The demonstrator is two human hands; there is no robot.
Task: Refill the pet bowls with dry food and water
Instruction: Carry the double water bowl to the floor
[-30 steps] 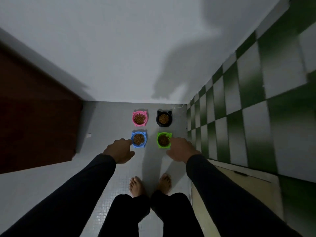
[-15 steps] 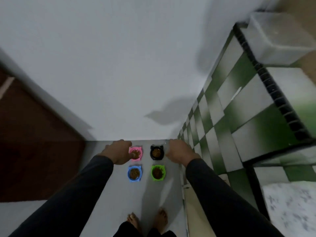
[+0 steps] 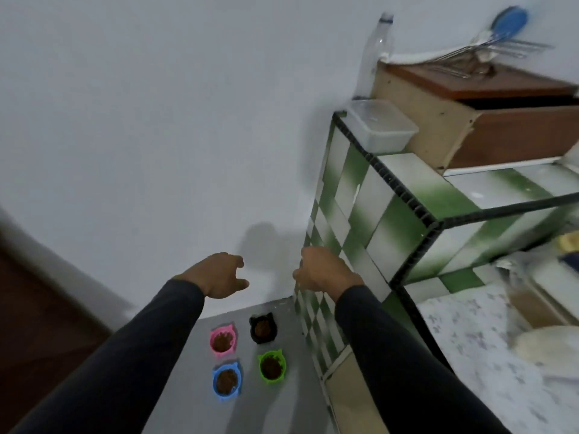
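Kibble fills all four small cat-eared plastic bowls on the grey floor: the pink bowl and the black bowl sit nearer the white wall, the blue bowl and the green bowl in front of them, all close beside the green-and-white tiled surface. Both hands are raised well above the bowls and hold nothing; the left hand has its fingers loosely spread with the thumb out, and the right hand hangs relaxed, fingers drooping.

The dry-food part looks done, so water is probably next. A clear plastic bottle stands against the wall at the back of the surface, behind a lidded translucent plastic container and next to a brown wooden box. Whether the bottle holds water cannot be told. It is likely thin-walled and light, apt to dent if squeezed, so a grasp round its middle would suit. The bowls look light and slide-prone; lifting by the rim or ears risks spilling kibble.
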